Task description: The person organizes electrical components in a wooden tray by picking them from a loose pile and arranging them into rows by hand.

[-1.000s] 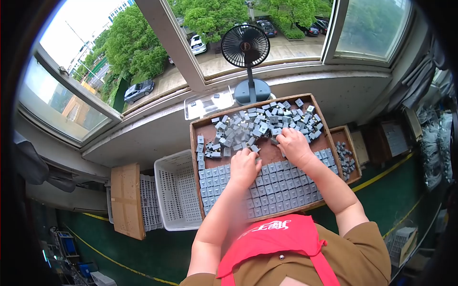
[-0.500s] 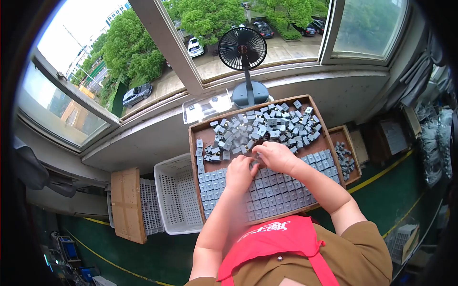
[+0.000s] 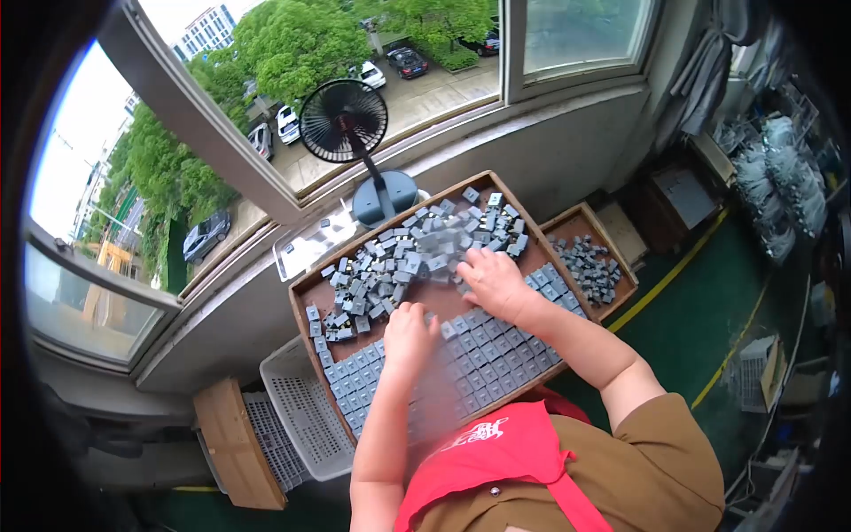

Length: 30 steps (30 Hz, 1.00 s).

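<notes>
A shallow wooden tray (image 3: 525, 197) holds small grey plastic blocks. Loose ones form a heap (image 3: 381, 268) in its far half, some showing brass-coloured bits. Nearer my body, more blocks stand in neat rows (image 3: 496, 353). My left hand (image 3: 408, 341) is over the far edge of these rows, thumb and fingers curled together; whatever they pinch is too small to make out. To its right, my right hand (image 3: 493, 282) reaches to the near edge of the heap, fingers apart and bent downward, with the fingertips by the loose blocks.
A smaller wooden tray (image 3: 628, 285) of grey pieces sits at the right. At the left are a white plastic basket (image 3: 306, 417) and a cardboard piece (image 3: 239, 448). A fan (image 3: 346, 124) and a clear plastic lid (image 3: 310, 244) are by the window.
My hands, close together over the tray's middle before, have moved apart. The right one is now at the heap, the left at the rows. My view has turned right.
</notes>
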Available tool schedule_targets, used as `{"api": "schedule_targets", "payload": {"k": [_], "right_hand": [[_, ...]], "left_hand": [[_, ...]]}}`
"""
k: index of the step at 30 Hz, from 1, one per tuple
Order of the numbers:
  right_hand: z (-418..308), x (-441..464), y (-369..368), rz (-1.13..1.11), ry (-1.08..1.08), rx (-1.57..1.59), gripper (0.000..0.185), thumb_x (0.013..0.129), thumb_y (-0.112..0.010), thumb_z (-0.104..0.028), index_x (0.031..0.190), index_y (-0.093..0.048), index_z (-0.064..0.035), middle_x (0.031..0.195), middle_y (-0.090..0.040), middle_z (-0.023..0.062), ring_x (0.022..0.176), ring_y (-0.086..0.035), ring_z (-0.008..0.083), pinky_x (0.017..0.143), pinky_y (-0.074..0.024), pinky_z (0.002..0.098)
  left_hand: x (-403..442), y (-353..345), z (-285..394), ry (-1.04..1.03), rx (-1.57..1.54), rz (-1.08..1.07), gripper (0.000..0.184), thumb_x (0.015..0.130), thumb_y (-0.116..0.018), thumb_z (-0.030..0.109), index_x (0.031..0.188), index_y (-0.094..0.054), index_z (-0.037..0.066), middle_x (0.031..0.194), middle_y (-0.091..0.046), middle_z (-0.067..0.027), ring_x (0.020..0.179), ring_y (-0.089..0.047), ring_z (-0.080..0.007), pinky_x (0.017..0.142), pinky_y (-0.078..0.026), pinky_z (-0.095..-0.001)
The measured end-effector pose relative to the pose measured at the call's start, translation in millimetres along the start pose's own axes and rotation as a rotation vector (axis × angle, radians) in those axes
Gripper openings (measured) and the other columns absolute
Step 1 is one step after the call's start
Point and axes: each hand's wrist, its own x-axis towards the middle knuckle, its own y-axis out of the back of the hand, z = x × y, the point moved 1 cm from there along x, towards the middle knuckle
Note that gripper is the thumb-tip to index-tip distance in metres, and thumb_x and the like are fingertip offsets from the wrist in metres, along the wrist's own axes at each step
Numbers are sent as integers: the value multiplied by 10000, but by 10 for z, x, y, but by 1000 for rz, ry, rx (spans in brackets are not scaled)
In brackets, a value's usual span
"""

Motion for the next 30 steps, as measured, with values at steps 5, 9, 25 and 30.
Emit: {"api": "schedule_targets", "payload": {"k": [5, 9, 25, 30], "right_hand": [[156, 36, -203, 77, -125, -108, 165, 763, -624, -210, 903, -610, -125, 956, -553, 38, 935, -553, 205, 751, -451, 335], [0, 25, -144, 67, -114, 18, 196, 760, -625, -223, 938, -616, -141, 1006, -560, 36, 980, -539, 216, 795, -434, 354], [325, -177, 117, 54, -28, 286, 270, 717, -731, -214, 938, -616, -109, 968, -564, 37, 993, -552, 249, 851, -451, 378], [361, -182, 53, -9, 37, 151, 277, 699, -740, -202, 918, -595, -113, 975, -541, 42, 976, -534, 246, 819, -444, 382]], "left_hand": [[207, 65, 120, -107, -50, 62, 280, 831, -653, 201, 1071, -612, 63, 1028, -594, -133, 927, -601, -328, 791, -500, -403], [395, -90, 184, -113, 80, 54, 317, 845, -644, 211, 1120, -595, 62, 1059, -587, -138, 935, -594, -338, 787, -498, -414], [251, -144, 170, -116, -134, -19, 234, 806, -650, 161, 978, -587, 14, 966, -592, -152, 933, -565, -339, 839, -468, -415], [181, -56, 146, -87, -99, -53, 229, 790, -636, 146, 984, -604, 27, 955, -601, -151, 933, -579, -346, 829, -483, -428]]}}
